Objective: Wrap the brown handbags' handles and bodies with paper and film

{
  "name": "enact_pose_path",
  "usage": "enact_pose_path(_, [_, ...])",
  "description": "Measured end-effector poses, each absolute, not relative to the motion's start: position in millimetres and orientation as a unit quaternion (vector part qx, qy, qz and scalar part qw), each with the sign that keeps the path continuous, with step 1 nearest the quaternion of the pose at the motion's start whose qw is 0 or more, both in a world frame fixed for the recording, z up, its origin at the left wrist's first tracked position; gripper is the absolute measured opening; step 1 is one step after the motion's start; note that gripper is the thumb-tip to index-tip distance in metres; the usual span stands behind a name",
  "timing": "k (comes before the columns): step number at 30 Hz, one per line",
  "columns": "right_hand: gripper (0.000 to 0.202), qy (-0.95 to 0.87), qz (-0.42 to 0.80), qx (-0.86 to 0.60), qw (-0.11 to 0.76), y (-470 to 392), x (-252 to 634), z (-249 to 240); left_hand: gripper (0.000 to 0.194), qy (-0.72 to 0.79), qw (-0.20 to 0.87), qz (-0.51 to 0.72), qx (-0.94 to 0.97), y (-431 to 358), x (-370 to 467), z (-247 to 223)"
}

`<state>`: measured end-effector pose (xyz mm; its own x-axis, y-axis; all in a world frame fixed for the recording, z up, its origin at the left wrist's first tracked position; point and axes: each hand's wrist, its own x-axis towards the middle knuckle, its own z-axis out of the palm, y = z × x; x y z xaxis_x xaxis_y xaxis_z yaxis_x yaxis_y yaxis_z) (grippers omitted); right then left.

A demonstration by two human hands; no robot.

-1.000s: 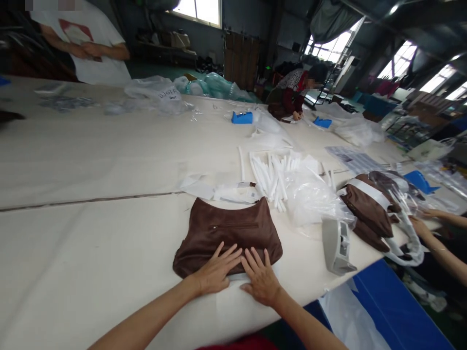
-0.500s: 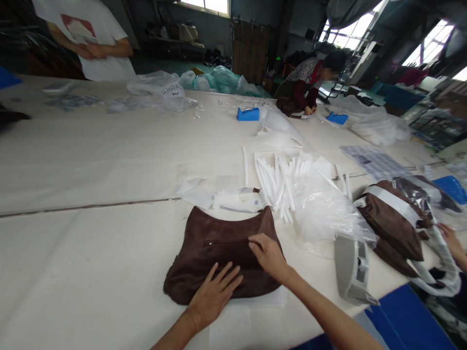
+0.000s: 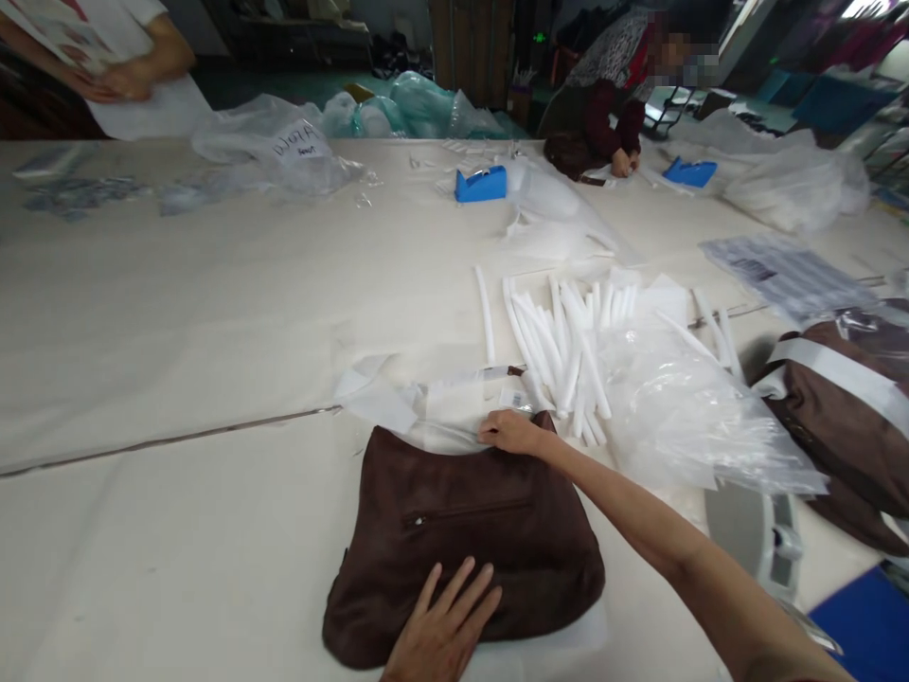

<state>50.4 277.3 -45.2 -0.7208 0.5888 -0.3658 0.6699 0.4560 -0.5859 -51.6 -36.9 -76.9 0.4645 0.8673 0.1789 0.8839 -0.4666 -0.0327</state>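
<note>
A dark brown handbag [image 3: 454,493] with a zipped pocket lies flat on the pale table. Its zipper pull [image 3: 418,520] is at the left end of the zip. My left hand [image 3: 444,620] rests on the lower front of the bag, fingers spread. Over the bag's top edge reaches my right hand [image 3: 507,432], its fingers closed together beside a thin clear strip; what they hold is hidden. Just beyond lie a small labelled packet [image 3: 516,399] and a crumpled white sheet [image 3: 376,393].
White foam-like rods [image 3: 561,346] are piled behind the bag, with a clear plastic bag [image 3: 668,407] to their right. A grey tape dispenser [image 3: 745,530] and another brown bag [image 3: 838,417] stand right. Blue dispensers [image 3: 481,184] sit farther back. Two people are across the table.
My right hand has left the zip on the bag's front and moved away from me, past its top edge. My left hand stays flat on the bag. The camera view has tilted down.
</note>
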Motion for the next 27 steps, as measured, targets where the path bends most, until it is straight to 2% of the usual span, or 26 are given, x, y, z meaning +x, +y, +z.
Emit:
enact_pose_path(3, [0.019,0.827,-0.346,0.442,0.036,286,37,-53,0.066,-0.506,0.061,-0.068,-0.858,-37,-53,-76])
enact_pose_path(7, [0.037,0.76,-0.35,0.547,0.008,292,6,-60,0.064,-0.508,0.051,-0.064,-0.858,-39,-53,-77])
enact_pose_path(9, [0.032,0.725,-0.401,0.56,-0.013,294,-6,-63,0.063,-0.513,0.032,-0.058,-0.856,-41,-52,-78])
enact_pose_path(12, [0.019,0.696,-0.478,0.533,-0.053,301,-10,-66,0.059,-0.515,0.007,-0.053,-0.856,-42,-50,-77])
enact_pose_path(14, [0.021,0.661,-0.545,0.505,-0.102,307,-6,-67,0.055,-0.513,0.0,-0.058,-0.856,-42,-50,-76])
enact_pose_path(17, [0.025,0.53,-0.707,0.436,-0.174,314,5,-63,0.052,-0.512,-0.006,-0.071,-0.856,-40,-51,-75])
enact_pose_path(19, [0.038,0.459,-0.78,0.387,-0.175,317,10,-57,0.052,-0.513,-0.006,-0.073,-0.855,-39,-51,-75])
enact_pose_path(21, [0.052,0.45,-0.805,0.354,-0.153,317,12,-48,0.052,-0.515,-0.005,-0.073,-0.854,-39,-52,-76])
enact_pose_path(22, [0.053,0.462,-0.804,0.343,-0.148,317,12,-44,0.051,-0.516,-0.004,-0.073,-0.854,-39,-52,-77])
enact_pose_path(27, [0.03,0.55,-0.757,0.295,-0.194,302,23,-18,0.05,-0.517,-0.025,-0.064,-0.853,-40,-50,-81])
